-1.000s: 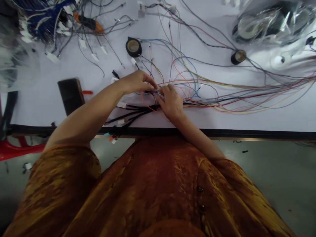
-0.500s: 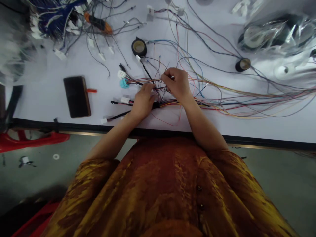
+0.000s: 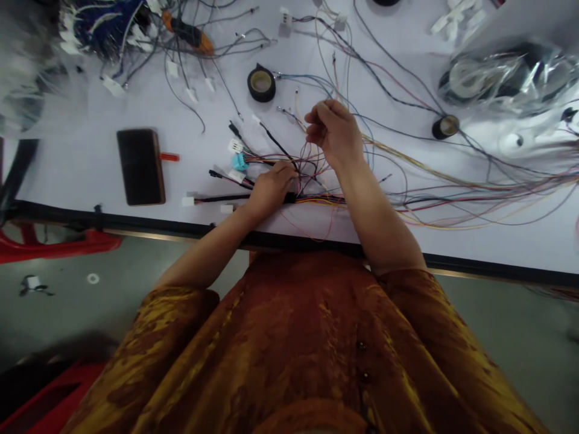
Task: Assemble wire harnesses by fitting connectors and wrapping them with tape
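Observation:
A wire harness (image 3: 316, 199) of many thin coloured wires stretches across the white table to the right. My left hand (image 3: 274, 188) rests on its bundled end, fingers closed around the wires there. Left of that hand lie a light-blue connector (image 3: 239, 161), a white connector (image 3: 235, 146) and black-sleeved branches, one ending in a white plug (image 3: 188, 201). My right hand (image 3: 335, 129) is over the loose wires, its fingers curled together. Anything thin between its fingertips cannot be made out. Loose wire ends with metal terminals (image 3: 280, 110) lie just left of it.
A black tape roll (image 3: 261, 83) lies beyond my hands, a second roll (image 3: 446, 126) at the right. A dark phone (image 3: 141, 167) lies left by an orange stick (image 3: 170, 157). Orange-black cutters (image 3: 187, 33) lie among cables, back left. Plastic bags (image 3: 506, 78) sit back right.
My right hand has moved up and slightly right, off the harness wires. The left hand stays on the bundle. The whole view has shifted a little.

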### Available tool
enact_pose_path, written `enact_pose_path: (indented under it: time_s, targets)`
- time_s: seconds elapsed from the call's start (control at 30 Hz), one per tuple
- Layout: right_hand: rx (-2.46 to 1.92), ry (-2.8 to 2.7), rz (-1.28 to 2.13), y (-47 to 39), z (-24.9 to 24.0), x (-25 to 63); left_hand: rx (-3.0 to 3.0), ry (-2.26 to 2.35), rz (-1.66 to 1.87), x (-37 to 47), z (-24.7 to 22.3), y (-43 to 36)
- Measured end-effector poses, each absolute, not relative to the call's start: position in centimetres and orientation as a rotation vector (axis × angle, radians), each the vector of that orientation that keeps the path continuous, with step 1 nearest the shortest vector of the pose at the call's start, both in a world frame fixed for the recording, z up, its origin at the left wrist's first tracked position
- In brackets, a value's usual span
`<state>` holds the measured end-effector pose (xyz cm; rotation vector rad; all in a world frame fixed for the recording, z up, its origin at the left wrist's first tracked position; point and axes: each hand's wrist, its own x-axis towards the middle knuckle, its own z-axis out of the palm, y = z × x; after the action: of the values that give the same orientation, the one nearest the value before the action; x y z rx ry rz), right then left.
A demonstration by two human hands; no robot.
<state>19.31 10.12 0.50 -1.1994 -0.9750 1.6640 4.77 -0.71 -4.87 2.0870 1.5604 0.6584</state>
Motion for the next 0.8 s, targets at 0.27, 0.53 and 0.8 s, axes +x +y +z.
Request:
enact_pose_path:
  time_s: [0.27,0.53,0.8]
  targets:
    - [-1.010,-1.717,1.414,8.4,2.7,17.9,1.981,1.617,0.890,3.7,-2.0,-0.9]
    - [-0.958,-1.874,1.210,3.9,2.7,20.2,1.228,1.344,1.259,1.3,-0.5,-1.6]
    - [-0.826,-2.012,1.176,2.8,2.0,20.8,0.861,1.217,1.459,1.8,-1.9,-3.5]
